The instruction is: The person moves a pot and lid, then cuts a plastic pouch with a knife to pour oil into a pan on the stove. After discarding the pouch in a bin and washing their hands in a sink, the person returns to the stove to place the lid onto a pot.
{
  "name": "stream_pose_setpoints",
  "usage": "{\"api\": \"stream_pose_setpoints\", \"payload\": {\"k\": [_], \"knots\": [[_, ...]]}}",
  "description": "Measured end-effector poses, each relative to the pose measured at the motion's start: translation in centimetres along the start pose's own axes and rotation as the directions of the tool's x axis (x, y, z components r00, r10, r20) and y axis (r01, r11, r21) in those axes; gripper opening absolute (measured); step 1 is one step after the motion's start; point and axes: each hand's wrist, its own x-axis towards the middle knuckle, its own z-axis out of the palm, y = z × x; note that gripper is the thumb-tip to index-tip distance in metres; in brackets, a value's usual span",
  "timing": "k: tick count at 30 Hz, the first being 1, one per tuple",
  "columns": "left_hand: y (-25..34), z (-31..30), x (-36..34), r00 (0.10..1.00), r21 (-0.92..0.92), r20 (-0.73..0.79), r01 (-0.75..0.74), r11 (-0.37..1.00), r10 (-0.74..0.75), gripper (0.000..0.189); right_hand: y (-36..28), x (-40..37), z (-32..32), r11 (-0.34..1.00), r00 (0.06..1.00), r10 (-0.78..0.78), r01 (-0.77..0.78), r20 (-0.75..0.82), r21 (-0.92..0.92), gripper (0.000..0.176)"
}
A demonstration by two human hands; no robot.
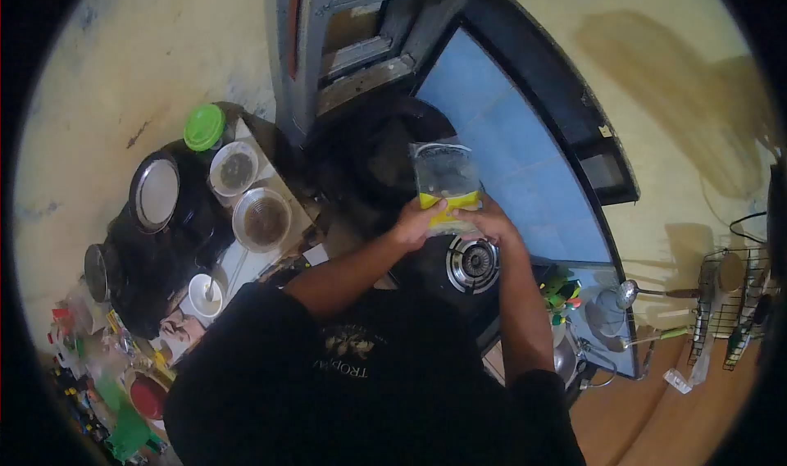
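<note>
Both of my hands grip a clear plastic pouch (447, 171) with a yellow band, held up over the stove. My left hand (416, 223) is closed on its lower left side, with the thumb across the yellow band. On the lower right side my right hand (489, 219) is closed too, its thumb toward the middle. What the pouch contains is hard to make out. Just below the hands is a gas burner (473, 263) with a round metal ring. Beyond the pouch sits a large dark pan (377, 159), partly lost in shadow.
Left of the stove stand a green-lidded container (204, 127), a strainer-like round bowl (261, 219) and a white cup (206, 294). Blue tiles (516, 146) line the wall at right. A wire rack (725, 294) with ladles hangs at far right.
</note>
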Motion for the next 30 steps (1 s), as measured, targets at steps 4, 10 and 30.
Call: {"api": "stream_pose_setpoints", "payload": {"k": [4,10,30], "knots": [[0.5,0.2,-1.5,0.979,-0.037,0.082,0.191,0.981,-0.187,0.038,-1.0,0.8,-0.5,1.000,1.000,-0.010,0.010,-0.011,0.002,0.059],[0.3,-0.5,-2.1,0.970,0.020,0.183,0.160,0.987,-0.161,0.038,-0.6,3.2,-1.0,0.981,0.994,-0.112,0.108,-0.015,-0.161,0.050],[0.6,-1.0,-1.8,0.981,-0.171,0.092,0.186,0.968,-0.172,0.037,3.7,2.2,4.1,0.872,0.711,-0.438,0.484,-0.550,-0.070,0.028]]}}
